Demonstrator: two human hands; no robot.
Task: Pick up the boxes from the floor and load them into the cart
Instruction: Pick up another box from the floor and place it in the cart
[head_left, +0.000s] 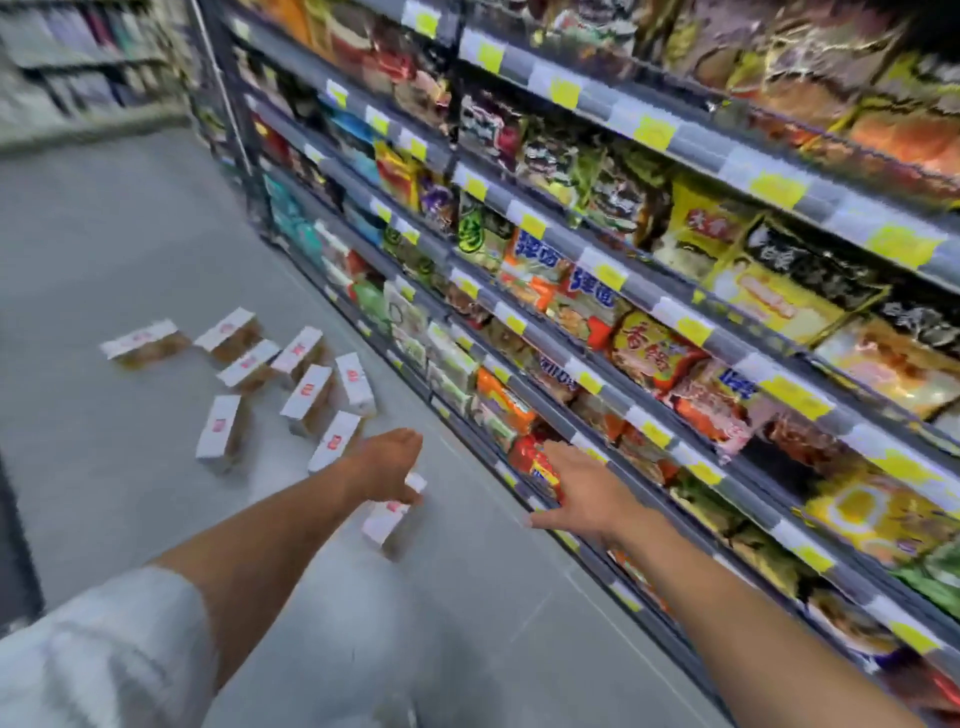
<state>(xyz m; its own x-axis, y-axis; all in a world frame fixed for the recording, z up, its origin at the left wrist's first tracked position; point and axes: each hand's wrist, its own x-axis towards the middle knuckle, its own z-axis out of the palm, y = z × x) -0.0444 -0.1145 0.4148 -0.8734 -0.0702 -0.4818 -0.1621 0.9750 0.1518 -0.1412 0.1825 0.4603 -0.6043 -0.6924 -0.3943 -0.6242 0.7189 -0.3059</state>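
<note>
My left hand (387, 467) reaches over the nearest box (390, 517) at frame centre, grip unclear; right hand (576, 488) spread, empty. Remaining boxes (291, 374) on floor (130, 234), centre-left. Likely light, rigid: grasp long sides.

Boxes (291, 374) scattered on floor (104, 234), left of shelving (649, 332); nearest box (390, 514) apart, closer.

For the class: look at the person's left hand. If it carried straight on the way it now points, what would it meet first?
Probably the nearest white box on the floor: the left hand reaches forward and down just over it, though blur hides whether they touch. Beyond it lies the scattered cluster of boxes.
</note>
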